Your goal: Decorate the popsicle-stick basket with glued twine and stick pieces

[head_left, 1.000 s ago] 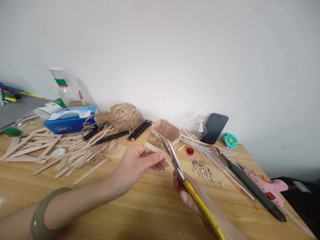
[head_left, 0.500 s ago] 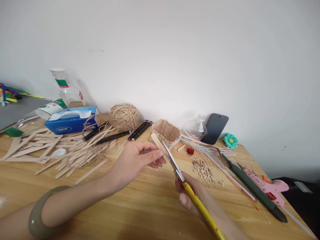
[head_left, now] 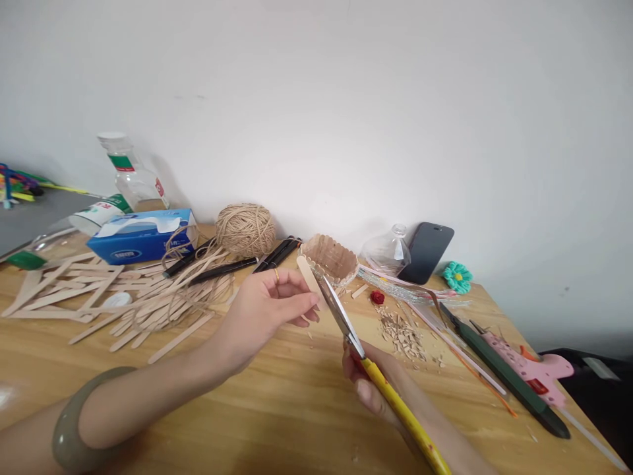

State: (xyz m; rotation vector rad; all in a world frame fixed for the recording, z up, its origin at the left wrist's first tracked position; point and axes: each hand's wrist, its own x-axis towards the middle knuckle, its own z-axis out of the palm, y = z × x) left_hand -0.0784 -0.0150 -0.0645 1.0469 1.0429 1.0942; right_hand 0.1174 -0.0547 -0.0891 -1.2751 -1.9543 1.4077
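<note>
A pale wooden craft stick (head_left: 307, 272) is pinched between the thumb and fingers of my left hand (head_left: 279, 302), its rounded end pointing up. My right hand (head_left: 376, 389) is wrapped round scissors (head_left: 349, 330) with yellow handles. The scissor blades point up and left, close beside the stick; whether they touch it I cannot tell. Just behind the stick sits a small basket (head_left: 330, 256) of craft sticks with a scalloped rim. To the right of the blades lie a red rose (head_left: 377, 297) and a scatter of wood chips (head_left: 403, 335).
Loose craft sticks (head_left: 148, 316), a twine ball (head_left: 246, 229), a blue tissue box (head_left: 143, 241) and black markers (head_left: 279, 254) spread across the left. A phone (head_left: 426, 252), teal flower (head_left: 457, 277), dark green tool (head_left: 509, 373) and pink glue gun (head_left: 534, 369) lie right.
My left hand has shifted slightly left and up with the craft stick. The stick now stands a little farther from the scissor blades. My right hand has barely moved.
</note>
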